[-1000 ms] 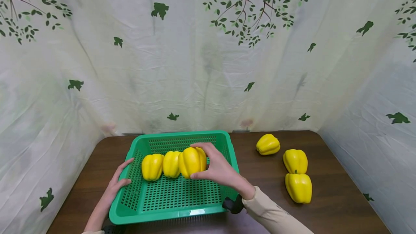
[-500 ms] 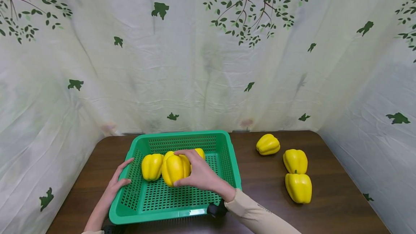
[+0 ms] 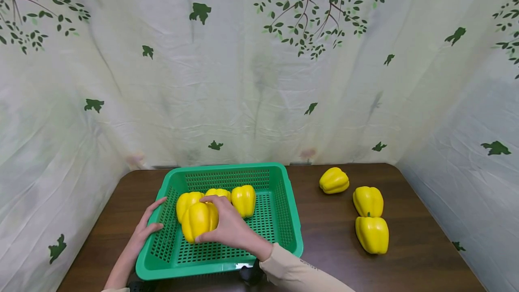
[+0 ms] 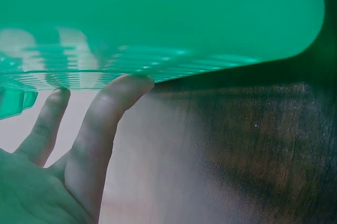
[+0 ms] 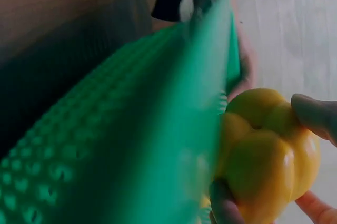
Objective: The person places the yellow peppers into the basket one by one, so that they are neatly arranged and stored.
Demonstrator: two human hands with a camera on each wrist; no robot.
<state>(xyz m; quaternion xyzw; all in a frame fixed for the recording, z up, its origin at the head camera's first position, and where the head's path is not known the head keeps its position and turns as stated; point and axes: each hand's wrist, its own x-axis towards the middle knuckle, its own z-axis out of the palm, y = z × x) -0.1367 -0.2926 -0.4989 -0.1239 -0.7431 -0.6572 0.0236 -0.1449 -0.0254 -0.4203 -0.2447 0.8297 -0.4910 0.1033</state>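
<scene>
In the head view my right hand grips a yellow bell pepper, thumb on its near side and fingers over its far side. The pepper overlaps others in the green basket. In the right wrist view the bottom lobes of this bell pepper show, with fingertips on several sides. My left hand rests at the basket's left rim, its fingers fairly straight. Fingertips touch the green plastic in the left wrist view. Behind the held pepper are three more yellow peppers, two partly hidden.
Right of the basket, on the dark brown table, lie three yellow bell peppers: one toward the back, and a middle one touching a nearer one. A white curtain with leaf prints hangs behind and at the sides.
My right hand has moved left and toward me over the basket with the bell pepper, uncovering the rightmost pepper inside. The left hand and basket stay in place.
</scene>
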